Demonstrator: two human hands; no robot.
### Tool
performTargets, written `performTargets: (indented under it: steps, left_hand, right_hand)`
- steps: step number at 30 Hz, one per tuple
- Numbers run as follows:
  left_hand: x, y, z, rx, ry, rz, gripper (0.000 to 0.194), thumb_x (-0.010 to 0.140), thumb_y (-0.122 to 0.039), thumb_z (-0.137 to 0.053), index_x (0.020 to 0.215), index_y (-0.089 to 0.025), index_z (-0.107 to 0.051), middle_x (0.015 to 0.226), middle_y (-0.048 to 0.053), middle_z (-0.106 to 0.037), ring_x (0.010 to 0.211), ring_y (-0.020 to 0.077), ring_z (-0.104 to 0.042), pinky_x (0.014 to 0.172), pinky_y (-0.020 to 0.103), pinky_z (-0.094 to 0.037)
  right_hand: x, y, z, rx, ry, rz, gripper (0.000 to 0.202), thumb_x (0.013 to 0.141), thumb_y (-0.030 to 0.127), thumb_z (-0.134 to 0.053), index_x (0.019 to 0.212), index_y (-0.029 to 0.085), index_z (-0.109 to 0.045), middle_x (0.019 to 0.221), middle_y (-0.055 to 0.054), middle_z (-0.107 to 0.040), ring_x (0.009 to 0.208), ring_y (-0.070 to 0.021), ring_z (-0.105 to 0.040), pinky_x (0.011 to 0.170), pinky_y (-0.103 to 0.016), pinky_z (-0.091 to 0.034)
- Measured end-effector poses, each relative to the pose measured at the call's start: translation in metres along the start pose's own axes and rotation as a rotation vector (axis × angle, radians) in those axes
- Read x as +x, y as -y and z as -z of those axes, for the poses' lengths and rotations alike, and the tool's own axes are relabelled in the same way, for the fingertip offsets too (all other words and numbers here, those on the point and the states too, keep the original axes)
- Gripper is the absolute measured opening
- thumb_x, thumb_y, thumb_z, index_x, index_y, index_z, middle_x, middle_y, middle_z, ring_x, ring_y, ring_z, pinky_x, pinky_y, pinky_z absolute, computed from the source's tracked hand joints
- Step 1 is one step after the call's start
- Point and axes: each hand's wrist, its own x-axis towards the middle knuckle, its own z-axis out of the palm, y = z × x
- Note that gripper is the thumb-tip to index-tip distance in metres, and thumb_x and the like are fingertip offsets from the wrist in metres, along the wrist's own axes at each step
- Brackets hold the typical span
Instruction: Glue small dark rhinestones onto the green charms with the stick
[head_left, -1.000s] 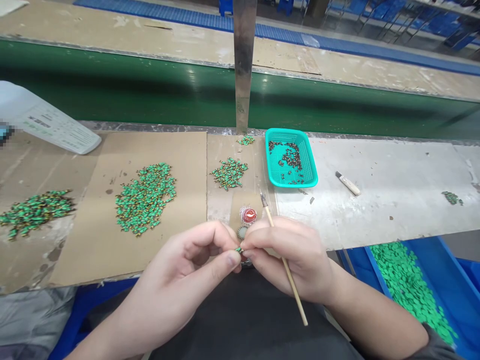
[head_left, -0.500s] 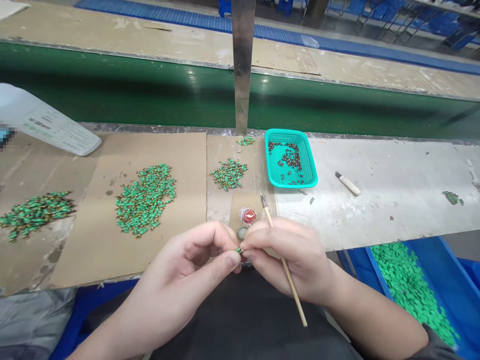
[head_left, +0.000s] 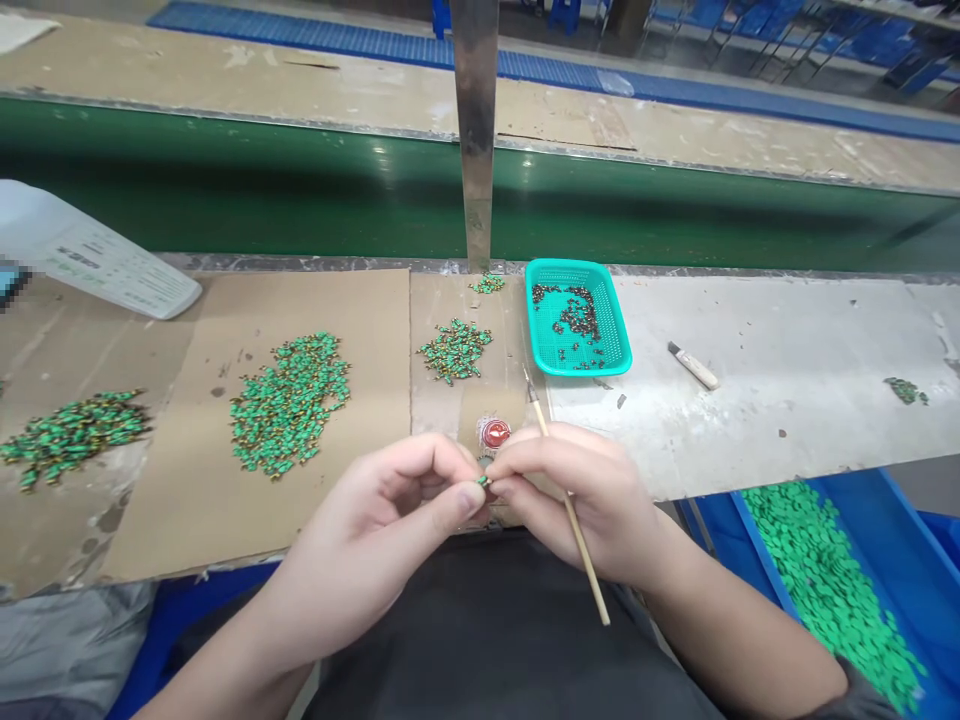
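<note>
Green-and-gold piece (head_left: 482,481): one, on the near side of the turquoise basket (head_left: 613,305), slightly left. Left hand (head_left: 390,530): pinching piece. Right hand (head_left: 592,490): fingertips at piece, gripping slim wooden-handled tool (head_left: 583,550). Advised: light, steady pinch; tool tip clear.

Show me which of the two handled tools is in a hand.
The long, slender tool, tucked in the right hand. The other, a short dark-tipped tool, lies right of the green basket.
</note>
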Motion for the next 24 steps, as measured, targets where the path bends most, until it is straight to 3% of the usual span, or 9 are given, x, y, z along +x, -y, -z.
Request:
performTargets:
  steps: [4,9,12,14,16,18,20,24]
  left_hand:
    - [0.024,0.013,0.012,0.243,-0.111,-0.041,0.023,0.1,-0.046,-0.089,0.087,-0.027,-0.091,0.091,0.007,-0.094,0.088,0.0286,-0.088,0.081,0.035,-0.071]
    - [0.079,0.033,0.043,0.573,-0.307,-0.128,0.024,0.103,-0.045,-0.083,0.091,-0.026,-0.09,0.102,0.009,-0.091,0.102,0.0327,-0.085,0.096,0.046,-0.071]
    - [0.116,0.043,0.05,0.745,-0.367,-0.127,0.021,0.111,-0.041,-0.086,0.109,-0.02,-0.087,0.114,0.008,-0.088,0.111,0.0303,-0.084,0.106,0.054,-0.07]
    - [0.136,0.049,0.049,0.832,-0.368,-0.111,0.027,0.115,-0.042,-0.085,0.131,-0.02,-0.084,0.136,0.011,-0.086,0.119,0.0301,-0.084,0.106,0.054,-0.072]
    - [0.148,0.054,0.048,0.898,-0.368,-0.094,0.033,0.116,-0.041,-0.085,0.142,-0.022,-0.082,0.146,0.013,-0.084,0.122,0.031,-0.084,0.106,0.054,-0.073]
    - [0.152,0.056,0.055,0.948,-0.383,-0.076,0.035,0.117,-0.041,-0.084,0.146,-0.022,-0.081,0.15,0.013,-0.082,0.124,0.0317,-0.084,0.106,0.055,-0.074]
    - [0.148,0.053,0.072,0.988,-0.422,-0.05,0.035,0.117,-0.041,-0.084,0.147,-0.023,-0.081,0.152,0.014,-0.082,0.127,0.0323,-0.083,0.108,0.056,-0.073]
    - [0.123,0.036,0.133,1.053,-0.495,0.064,0.036,0.117,-0.041,-0.083,0.147,-0.022,-0.08,0.152,0.014,-0.082,0.126,0.0324,-0.083,0.107,0.055,-0.073]
  right_hand:
    - [-0.007,-0.01,0.008,-0.089,-0.12,-0.088,0.015,0.113,0.01,-0.078,0.116,0.025,-0.08,0.105,-0.004,-0.093,0.091,-0.0197,-0.088,0.087,-0.03,-0.071]
    - [-0.025,-0.024,0.016,-0.168,-0.223,-0.18,0.018,0.109,0.01,-0.076,0.106,0.027,-0.082,0.094,-0.001,-0.091,0.082,-0.0208,-0.087,0.08,-0.031,-0.071]
    - [-0.034,-0.028,0.014,-0.175,-0.201,-0.195,0.017,0.109,0.012,-0.075,0.105,0.026,-0.083,0.09,-0.001,-0.088,0.077,-0.0208,-0.084,0.074,-0.031,-0.069]
    - [-0.038,-0.03,0.011,-0.164,-0.174,-0.196,0.016,0.11,0.013,-0.076,0.108,0.027,-0.083,0.092,-0.001,-0.088,0.077,-0.0207,-0.084,0.073,-0.03,-0.069]
    - [-0.044,-0.032,0.008,-0.143,-0.155,-0.197,0.014,0.113,0.017,-0.076,0.111,0.028,-0.084,0.094,-0.002,-0.088,0.08,-0.0211,-0.084,0.075,-0.03,-0.069]
    - [-0.05,-0.035,0.008,-0.106,-0.159,-0.22,0.012,0.118,0.024,-0.075,0.115,0.03,-0.085,0.098,-0.002,-0.088,0.085,-0.0217,-0.085,0.078,-0.03,-0.069]
    - [-0.056,-0.036,0.011,-0.044,-0.197,-0.256,0.02,0.125,0.035,-0.068,0.12,0.031,-0.087,0.097,-0.003,-0.087,0.086,-0.022,-0.084,0.08,-0.032,-0.069]
    - [-0.062,-0.035,0.023,0.02,-0.259,-0.303,0.055,0.13,0.065,-0.047,0.126,0.033,-0.092,0.087,-0.003,-0.074,0.079,-0.0216,-0.072,0.073,-0.033,-0.064]
